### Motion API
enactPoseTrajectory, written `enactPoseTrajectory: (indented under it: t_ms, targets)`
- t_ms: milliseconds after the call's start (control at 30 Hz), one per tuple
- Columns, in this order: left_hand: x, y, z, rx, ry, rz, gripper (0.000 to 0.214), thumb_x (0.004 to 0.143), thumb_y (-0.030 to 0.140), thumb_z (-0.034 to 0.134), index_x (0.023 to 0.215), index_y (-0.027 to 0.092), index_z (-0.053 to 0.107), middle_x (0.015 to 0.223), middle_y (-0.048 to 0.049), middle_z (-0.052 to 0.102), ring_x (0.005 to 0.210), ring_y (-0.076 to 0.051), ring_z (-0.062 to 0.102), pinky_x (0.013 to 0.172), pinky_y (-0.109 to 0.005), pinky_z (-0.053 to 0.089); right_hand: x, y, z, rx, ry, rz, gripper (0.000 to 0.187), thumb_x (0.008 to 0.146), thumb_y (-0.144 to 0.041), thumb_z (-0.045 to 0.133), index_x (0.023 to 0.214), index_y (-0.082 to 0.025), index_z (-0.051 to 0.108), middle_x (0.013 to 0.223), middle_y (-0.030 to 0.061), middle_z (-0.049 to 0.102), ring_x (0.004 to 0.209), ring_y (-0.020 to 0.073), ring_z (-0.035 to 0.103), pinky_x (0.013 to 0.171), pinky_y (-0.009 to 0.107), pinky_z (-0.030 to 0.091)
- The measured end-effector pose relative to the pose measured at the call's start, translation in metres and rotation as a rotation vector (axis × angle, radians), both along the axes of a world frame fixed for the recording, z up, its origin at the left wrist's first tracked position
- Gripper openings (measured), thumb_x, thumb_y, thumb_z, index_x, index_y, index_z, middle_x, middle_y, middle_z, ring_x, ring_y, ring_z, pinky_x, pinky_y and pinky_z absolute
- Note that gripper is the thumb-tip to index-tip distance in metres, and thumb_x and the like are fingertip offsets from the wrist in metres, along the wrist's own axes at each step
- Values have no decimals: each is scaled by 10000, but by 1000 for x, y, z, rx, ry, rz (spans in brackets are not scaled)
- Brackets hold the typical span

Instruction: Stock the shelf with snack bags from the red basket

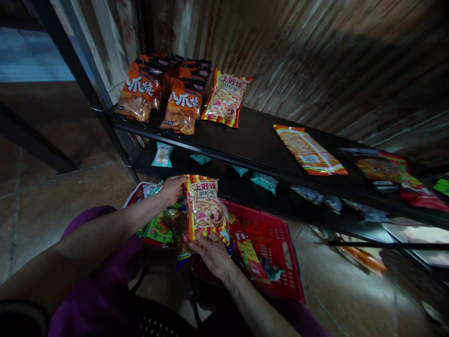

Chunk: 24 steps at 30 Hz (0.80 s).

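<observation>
Nearest, purple clothing [105, 285] covers the person's knees, with a forearm stretched out over either side. The left hand [172, 191] pinches the upper left corner of a bag of prawn crackers [204, 206], and the right hand [212, 255] grips its bottom edge, so the bag is held up, printed front toward the person, between the knees and the shelves. Under and behind it, a red basket [296, 269] on the right holds mixed snack packets [249, 255]; another basket [130, 199] on the left, partly hidden by the left arm, also holds packets. Both stand in the way of the lower shelf [226, 180], where small teal packets [264, 181] lie scattered. On the upper shelf [257, 133], orange bags [182, 107] stand in rows at the left, a matching cracker bag [227, 99] just beside them, and another bag [310, 152] lies flat farther right. Behind hangs a striped curtain [298, 56].
</observation>
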State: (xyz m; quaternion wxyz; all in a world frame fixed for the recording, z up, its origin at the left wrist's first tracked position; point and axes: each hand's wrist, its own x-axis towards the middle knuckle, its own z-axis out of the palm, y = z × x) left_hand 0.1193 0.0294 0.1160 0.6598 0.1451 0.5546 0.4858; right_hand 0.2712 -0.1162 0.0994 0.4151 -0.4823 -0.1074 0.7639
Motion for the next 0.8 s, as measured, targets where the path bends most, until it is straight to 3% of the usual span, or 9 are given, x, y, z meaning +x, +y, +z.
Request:
enactPoseTrajectory:
  t_ms: [167, 467, 633, 800]
  targets:
    - [-2, 1, -14, 5, 51, 30, 89, 651, 170, 655, 618, 157, 573, 521, 24, 579, 445, -92, 521, 497, -220, 413, 0, 3, 1, 18, 41, -11, 301, 587, -202, 834, 592, -159, 536, 637, 16, 690, 734, 215, 723, 639, 238, 571]
    - [-14, 7, -19, 24, 8, -128, 57, 641, 122, 695, 666, 120, 644, 600, -42, 641, 517, -132, 580, 564, -264, 463, 5, 1, -6, 55, -30, 43, 303, 540, -277, 860, 616, -138, 601, 652, 19, 688, 665, 192, 710, 694, 306, 569]
    - [-8, -2, -15, 54, -163, -236, 183, 699, 276, 743, 753, 125, 655, 763, -77, 695, 661, -145, 626, 656, -262, 482, 3, 2, -10, -10, -25, -9, 320, 499, -258, 877, 586, -137, 594, 631, 12, 686, 713, 222, 720, 758, 329, 557]
    - [3, -19, -11, -10, -212, -364, 374, 673, 423, 763, 872, 123, 662, 880, -110, 701, 778, -175, 626, 710, -283, 469, 2, 7, -13, 33, 4, -29, 305, 507, -288, 873, 610, -138, 628, 672, 21, 709, 754, 222, 721, 753, 300, 564]
